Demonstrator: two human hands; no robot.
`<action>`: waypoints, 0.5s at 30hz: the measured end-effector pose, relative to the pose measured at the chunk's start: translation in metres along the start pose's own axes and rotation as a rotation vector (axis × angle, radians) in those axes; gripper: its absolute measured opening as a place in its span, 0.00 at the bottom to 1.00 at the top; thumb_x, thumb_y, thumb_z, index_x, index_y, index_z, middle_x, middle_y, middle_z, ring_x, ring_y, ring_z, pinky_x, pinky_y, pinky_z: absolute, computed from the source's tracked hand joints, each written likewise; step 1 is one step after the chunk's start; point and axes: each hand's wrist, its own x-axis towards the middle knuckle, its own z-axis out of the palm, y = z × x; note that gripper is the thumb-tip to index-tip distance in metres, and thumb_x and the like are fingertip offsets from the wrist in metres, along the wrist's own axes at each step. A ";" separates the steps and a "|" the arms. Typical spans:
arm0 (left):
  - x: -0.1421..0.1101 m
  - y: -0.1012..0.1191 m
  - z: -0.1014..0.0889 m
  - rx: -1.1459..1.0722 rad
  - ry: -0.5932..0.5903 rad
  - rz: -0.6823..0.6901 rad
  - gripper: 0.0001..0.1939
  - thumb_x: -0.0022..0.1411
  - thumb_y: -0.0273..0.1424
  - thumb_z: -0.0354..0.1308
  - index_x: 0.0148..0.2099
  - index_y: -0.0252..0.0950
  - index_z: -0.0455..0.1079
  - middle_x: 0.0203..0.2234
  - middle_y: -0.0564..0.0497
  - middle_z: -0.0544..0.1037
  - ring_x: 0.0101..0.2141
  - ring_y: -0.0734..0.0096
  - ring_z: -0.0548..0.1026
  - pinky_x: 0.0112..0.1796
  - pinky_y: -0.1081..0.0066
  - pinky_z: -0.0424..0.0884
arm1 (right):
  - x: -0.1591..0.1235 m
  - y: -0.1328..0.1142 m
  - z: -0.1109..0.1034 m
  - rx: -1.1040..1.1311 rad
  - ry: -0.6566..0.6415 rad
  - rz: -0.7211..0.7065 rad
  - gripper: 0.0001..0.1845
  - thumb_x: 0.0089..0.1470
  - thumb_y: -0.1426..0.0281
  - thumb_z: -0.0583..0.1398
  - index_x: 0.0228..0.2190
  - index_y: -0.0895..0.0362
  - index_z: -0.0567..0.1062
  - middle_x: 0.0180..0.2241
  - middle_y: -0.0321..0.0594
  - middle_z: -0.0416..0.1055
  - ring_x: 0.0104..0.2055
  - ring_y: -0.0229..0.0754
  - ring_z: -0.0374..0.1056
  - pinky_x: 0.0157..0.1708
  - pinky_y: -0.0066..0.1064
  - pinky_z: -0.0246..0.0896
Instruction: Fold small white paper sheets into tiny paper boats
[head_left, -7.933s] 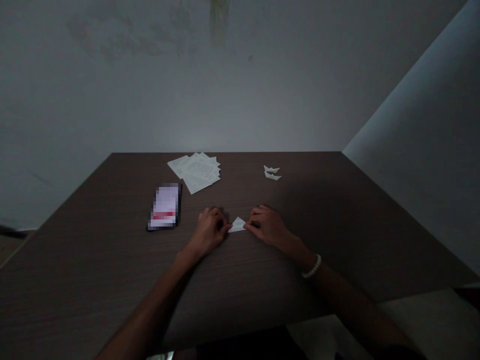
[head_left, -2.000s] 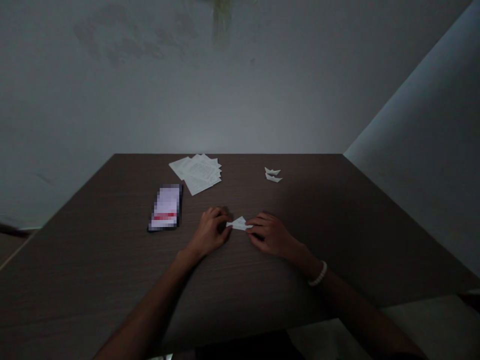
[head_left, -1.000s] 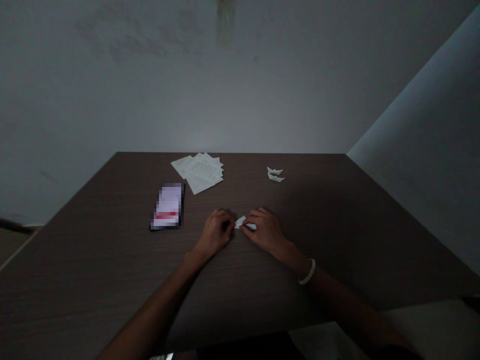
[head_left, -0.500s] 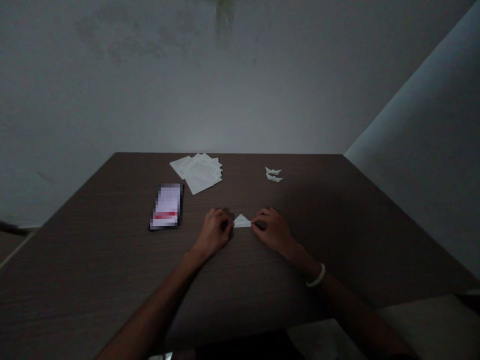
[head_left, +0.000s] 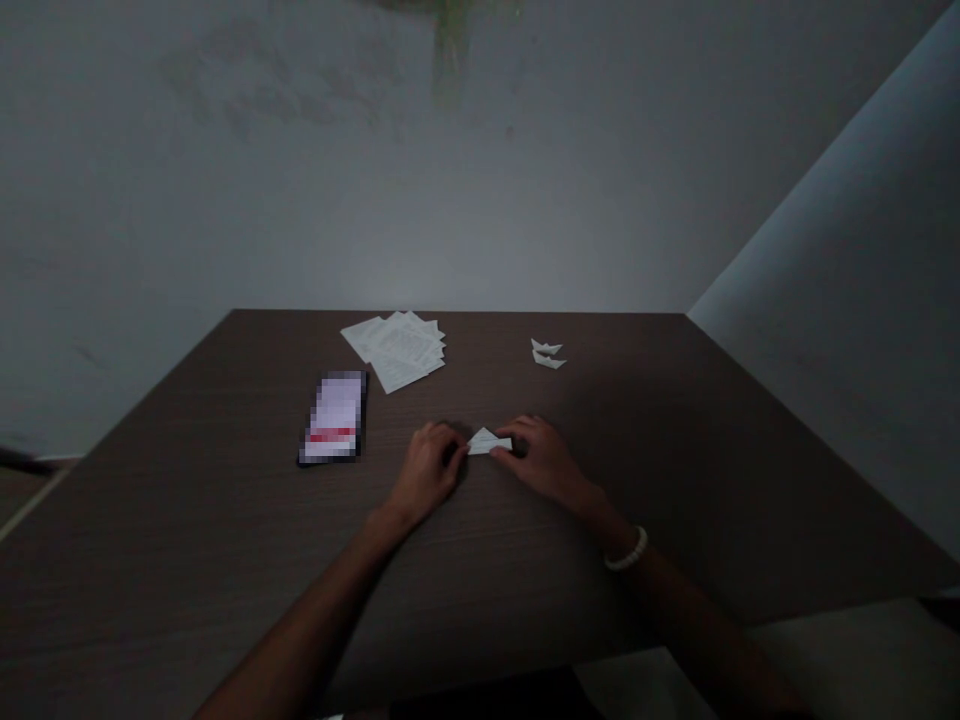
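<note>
Left hand (head_left: 427, 473), right hand (head_left: 543, 461), both pinching

- A plain grey-white plaster wall (head_left: 300, 170) rises straight ahead, with a greenish-brown stain (head_left: 452, 50) at its top.
- A second wall (head_left: 840, 330), paler and bluish, runs along the right and meets it in a corner.
- A dark brown wood-grain counter (head_left: 187, 540) fills the lower half, its far edge against the wall.
- A pale floor (head_left: 847, 665) shows beyond the counter at lower right.
- The light is dim, brightest on the wall just above the counter.
</note>
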 end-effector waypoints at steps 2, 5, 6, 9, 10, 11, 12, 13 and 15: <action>0.000 0.000 0.000 0.001 0.004 0.011 0.04 0.63 0.28 0.54 0.35 0.36 0.68 0.32 0.48 0.73 0.37 0.62 0.69 0.39 0.64 0.64 | 0.001 -0.001 0.002 0.014 0.002 -0.001 0.09 0.51 0.67 0.66 0.36 0.54 0.79 0.37 0.39 0.76 0.41 0.42 0.68 0.44 0.35 0.61; -0.001 0.000 0.000 0.008 0.000 0.034 0.04 0.64 0.28 0.54 0.35 0.36 0.68 0.32 0.48 0.74 0.36 0.62 0.69 0.38 0.64 0.63 | 0.000 0.000 0.004 0.058 0.021 0.017 0.06 0.51 0.70 0.66 0.34 0.55 0.79 0.36 0.39 0.75 0.39 0.41 0.69 0.42 0.33 0.62; -0.001 0.000 0.000 0.011 0.002 0.039 0.05 0.64 0.28 0.53 0.35 0.36 0.67 0.32 0.48 0.74 0.36 0.62 0.69 0.38 0.64 0.63 | 0.000 0.001 0.005 0.078 0.033 0.024 0.05 0.51 0.71 0.66 0.33 0.55 0.79 0.35 0.39 0.75 0.39 0.41 0.69 0.41 0.33 0.62; -0.001 0.001 -0.002 0.015 0.007 0.044 0.07 0.66 0.30 0.52 0.34 0.36 0.67 0.32 0.48 0.73 0.36 0.62 0.69 0.38 0.64 0.63 | -0.002 0.003 0.007 0.141 0.071 0.022 0.03 0.50 0.72 0.66 0.31 0.55 0.78 0.34 0.38 0.75 0.38 0.41 0.69 0.39 0.32 0.62; -0.001 0.002 -0.002 0.014 0.004 0.045 0.07 0.66 0.30 0.52 0.35 0.36 0.67 0.32 0.48 0.73 0.36 0.62 0.69 0.38 0.63 0.64 | -0.002 0.003 0.008 0.160 0.078 0.012 0.03 0.50 0.72 0.66 0.30 0.55 0.78 0.33 0.38 0.75 0.38 0.41 0.69 0.38 0.31 0.62; -0.001 0.002 -0.003 0.010 0.003 0.046 0.07 0.66 0.30 0.51 0.35 0.36 0.67 0.32 0.48 0.73 0.36 0.62 0.69 0.38 0.63 0.64 | -0.003 0.004 0.008 0.175 0.085 0.001 0.03 0.49 0.73 0.66 0.30 0.55 0.77 0.33 0.37 0.75 0.37 0.40 0.69 0.38 0.31 0.62; 0.000 0.003 -0.003 0.001 -0.002 0.047 0.07 0.66 0.30 0.51 0.35 0.36 0.67 0.32 0.48 0.73 0.36 0.63 0.70 0.38 0.64 0.65 | -0.004 0.004 0.009 0.185 0.087 -0.011 0.04 0.49 0.73 0.67 0.29 0.55 0.77 0.32 0.37 0.75 0.36 0.40 0.69 0.37 0.31 0.62; 0.000 0.003 -0.003 -0.015 -0.007 0.048 0.07 0.65 0.30 0.51 0.35 0.36 0.67 0.32 0.48 0.73 0.36 0.63 0.70 0.38 0.64 0.65 | -0.004 0.004 0.010 0.190 0.085 -0.021 0.04 0.48 0.74 0.67 0.28 0.55 0.76 0.31 0.36 0.75 0.36 0.39 0.69 0.36 0.30 0.61; 0.000 0.003 -0.003 -0.060 -0.015 0.051 0.06 0.65 0.29 0.51 0.35 0.36 0.67 0.32 0.48 0.73 0.35 0.64 0.71 0.38 0.65 0.67 | -0.005 0.004 0.010 0.186 0.084 -0.027 0.04 0.48 0.74 0.67 0.27 0.55 0.75 0.30 0.36 0.75 0.34 0.39 0.68 0.34 0.30 0.61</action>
